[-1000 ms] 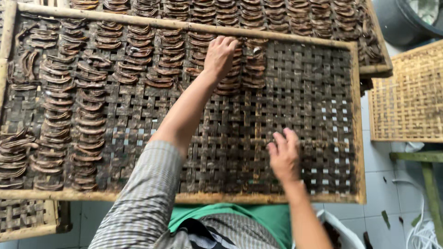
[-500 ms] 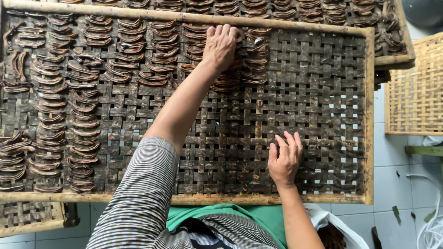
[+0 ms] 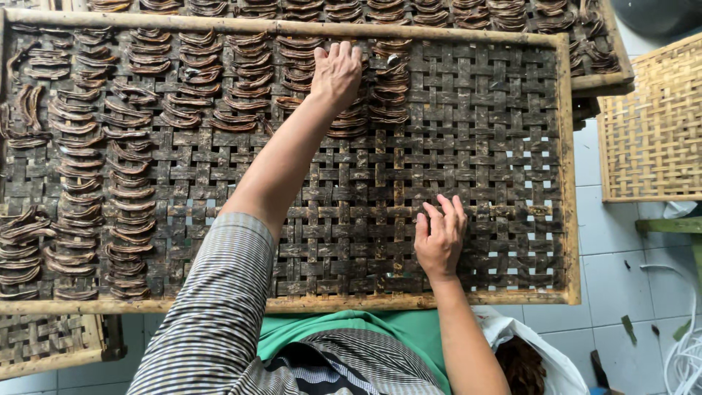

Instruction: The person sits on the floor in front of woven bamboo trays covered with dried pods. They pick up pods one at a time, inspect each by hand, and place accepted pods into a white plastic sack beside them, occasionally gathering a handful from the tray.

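A large dark woven bamboo tray (image 3: 475,132) with a wooden frame lies in front of me. Brown curved slices (image 3: 131,183) lie in rows over its left half and along its far edge. My left hand (image 3: 336,69) reaches to the far middle and lies palm down, fingers straight, on the last slices of the far rows (image 3: 387,95). Fingers spread, my right hand (image 3: 441,235) rests on bare weave near the front right and holds nothing.
A second tray (image 3: 585,44) filled with slices stands behind the first. A pale woven tray (image 3: 651,132) lies on the right. A white bag (image 3: 534,351) holding brown pieces sits by my right elbow on the tiled floor. Another dark tray's corner (image 3: 51,340) shows at the bottom left.
My view has dropped slightly, so the tray sits higher in the picture. Both hands stay at nearly the same spots on the tray.
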A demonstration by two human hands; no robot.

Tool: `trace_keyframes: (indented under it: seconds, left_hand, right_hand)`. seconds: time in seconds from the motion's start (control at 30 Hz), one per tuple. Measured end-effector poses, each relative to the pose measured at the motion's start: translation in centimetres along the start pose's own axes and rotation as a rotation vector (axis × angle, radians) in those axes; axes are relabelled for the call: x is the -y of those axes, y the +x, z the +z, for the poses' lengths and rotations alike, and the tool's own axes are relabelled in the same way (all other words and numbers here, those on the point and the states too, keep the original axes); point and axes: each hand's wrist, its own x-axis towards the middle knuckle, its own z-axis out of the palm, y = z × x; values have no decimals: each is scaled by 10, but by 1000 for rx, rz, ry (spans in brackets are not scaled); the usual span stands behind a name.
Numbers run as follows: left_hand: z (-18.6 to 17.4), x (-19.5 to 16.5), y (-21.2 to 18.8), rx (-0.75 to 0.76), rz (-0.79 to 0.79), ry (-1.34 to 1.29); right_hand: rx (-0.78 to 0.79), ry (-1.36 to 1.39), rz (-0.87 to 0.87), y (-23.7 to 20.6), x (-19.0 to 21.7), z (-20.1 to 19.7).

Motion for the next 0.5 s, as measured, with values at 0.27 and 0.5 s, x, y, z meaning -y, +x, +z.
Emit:
trace_keyframes:
  seconds: [0.27,0.5]
  left_hand:
    - [-14,-6,5,44,-57,-68]
    - [-10,14,2,-302,-147,-485]
  right_hand:
    - [-16,21,-3,-2,-3,0]
    - [-13,32,-1,-3,-6,1]
